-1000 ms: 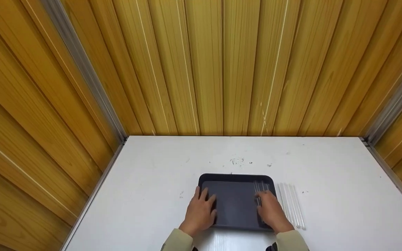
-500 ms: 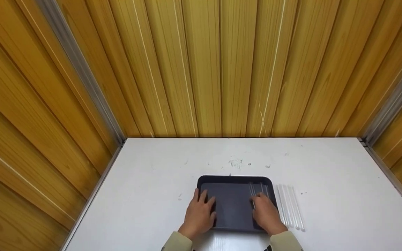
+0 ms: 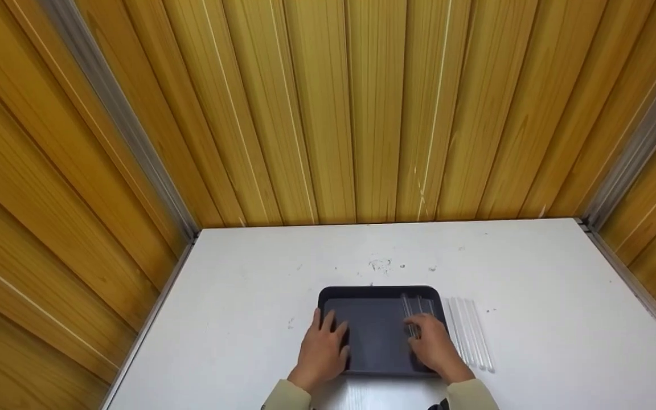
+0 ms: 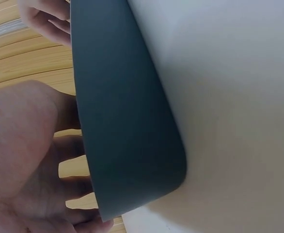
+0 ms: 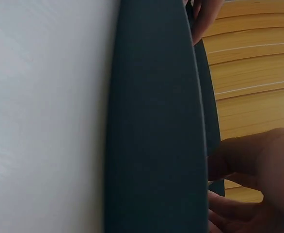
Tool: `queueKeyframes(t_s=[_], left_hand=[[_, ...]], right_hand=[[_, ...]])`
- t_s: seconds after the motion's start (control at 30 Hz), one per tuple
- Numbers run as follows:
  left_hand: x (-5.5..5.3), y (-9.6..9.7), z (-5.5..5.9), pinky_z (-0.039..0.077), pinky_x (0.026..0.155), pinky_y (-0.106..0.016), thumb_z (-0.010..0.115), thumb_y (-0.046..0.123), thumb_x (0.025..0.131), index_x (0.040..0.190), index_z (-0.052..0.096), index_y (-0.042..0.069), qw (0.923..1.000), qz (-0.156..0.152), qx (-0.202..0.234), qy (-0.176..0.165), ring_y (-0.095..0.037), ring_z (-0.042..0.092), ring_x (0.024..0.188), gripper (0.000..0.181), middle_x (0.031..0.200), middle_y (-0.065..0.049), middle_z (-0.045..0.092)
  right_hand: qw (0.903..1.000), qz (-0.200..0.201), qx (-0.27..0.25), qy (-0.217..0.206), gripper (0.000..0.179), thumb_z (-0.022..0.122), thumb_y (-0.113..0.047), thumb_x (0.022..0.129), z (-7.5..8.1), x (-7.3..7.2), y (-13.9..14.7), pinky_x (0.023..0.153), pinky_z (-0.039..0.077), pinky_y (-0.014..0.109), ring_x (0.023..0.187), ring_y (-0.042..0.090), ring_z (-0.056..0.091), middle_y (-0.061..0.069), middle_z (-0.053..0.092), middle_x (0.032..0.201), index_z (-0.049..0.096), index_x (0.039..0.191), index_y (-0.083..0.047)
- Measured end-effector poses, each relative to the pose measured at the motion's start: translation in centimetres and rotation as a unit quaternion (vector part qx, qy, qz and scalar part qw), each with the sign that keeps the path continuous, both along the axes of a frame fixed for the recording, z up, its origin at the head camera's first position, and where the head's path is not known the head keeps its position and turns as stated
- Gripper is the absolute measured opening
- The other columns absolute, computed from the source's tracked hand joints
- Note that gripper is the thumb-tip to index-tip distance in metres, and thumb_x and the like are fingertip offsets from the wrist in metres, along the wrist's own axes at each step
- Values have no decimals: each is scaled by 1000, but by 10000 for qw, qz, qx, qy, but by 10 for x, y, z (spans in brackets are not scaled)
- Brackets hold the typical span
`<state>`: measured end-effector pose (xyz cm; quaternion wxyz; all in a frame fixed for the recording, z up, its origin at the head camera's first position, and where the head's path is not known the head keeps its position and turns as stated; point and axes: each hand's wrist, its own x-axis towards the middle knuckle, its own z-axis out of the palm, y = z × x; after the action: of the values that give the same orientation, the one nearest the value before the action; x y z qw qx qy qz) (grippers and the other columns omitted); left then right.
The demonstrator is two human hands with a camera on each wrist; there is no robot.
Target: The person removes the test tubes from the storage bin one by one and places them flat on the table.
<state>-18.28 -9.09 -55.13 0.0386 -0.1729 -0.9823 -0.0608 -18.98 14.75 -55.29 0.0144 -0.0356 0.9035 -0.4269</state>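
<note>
A dark rectangular tray (image 3: 370, 336) lies on the white table. My left hand (image 3: 322, 347) rests over its left side with fingers spread, the fingertips reaching inside the rim. In the left wrist view, the fingers of the left hand (image 4: 59, 179) pass behind the tray's outer wall (image 4: 122, 121). My right hand (image 3: 433, 341) is inside the right part of the tray, with thumb and forefinger pinching a clear tube (image 3: 406, 304). Other clear tubes (image 3: 426, 304) lie to its right in the tray, partly hidden by the hand. The right wrist view has the tray wall (image 5: 154, 121) covering the fingertips.
Several more clear tubes (image 3: 470, 333) lie side by side on the table, just right of the tray. Wood-patterned walls (image 3: 373, 114) stand at the back and sides. The white table (image 3: 248, 296) stretches left of the tray.
My right hand and the pinched tube have shifted left inside the tray, away from the other tubes there. The left hand keeps its place on the tray's left side.
</note>
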Motion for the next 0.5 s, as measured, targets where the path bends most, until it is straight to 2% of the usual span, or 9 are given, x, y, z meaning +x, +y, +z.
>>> queueKeyframes(t_s=[0.1, 0.13, 0.3, 0.5], left_hand=[[1, 1, -1, 41, 108, -49, 62, 35, 91, 133, 59, 14, 10000, -18, 1, -66, -48, 38, 136, 46, 143, -18, 49], [1, 1, -1, 41, 108, -49, 62, 35, 91, 133, 59, 15, 10000, -21, 0, -81, -48, 38, 136, 47, 143, -18, 49], [2, 2, 0, 40, 108, -50, 62, 34, 91, 133, 59, 14, 9999, -2, 83, -87, -49, 37, 136, 46, 143, -18, 49], [1, 1, -1, 40, 108, -51, 65, 32, 90, 131, 61, 12, 9997, -10, 233, 69, -49, 37, 136, 46, 142, -19, 49]], right_hand=[[9988, -132, -413, -209, 39, 61, 11, 83, 4, 2, 2, 48, 46, 26, 56, 13, 52, 15, 58, 112, 62, 121, 1], [9984, -172, -495, -225, 39, 61, 11, 83, 5, 3, 3, 47, 45, 25, 55, 13, 52, 15, 58, 110, 62, 121, 1], [9975, -417, -554, -163, 39, 62, 9, 81, 11, 4, 9, 56, 46, 25, 70, 14, 54, 12, 61, 103, 65, 118, -4], [9942, -688, -778, -276, 42, 60, 6, 81, 17, 4, 19, 57, 46, 26, 80, 14, 57, 13, 63, 118, 66, 120, -9]])
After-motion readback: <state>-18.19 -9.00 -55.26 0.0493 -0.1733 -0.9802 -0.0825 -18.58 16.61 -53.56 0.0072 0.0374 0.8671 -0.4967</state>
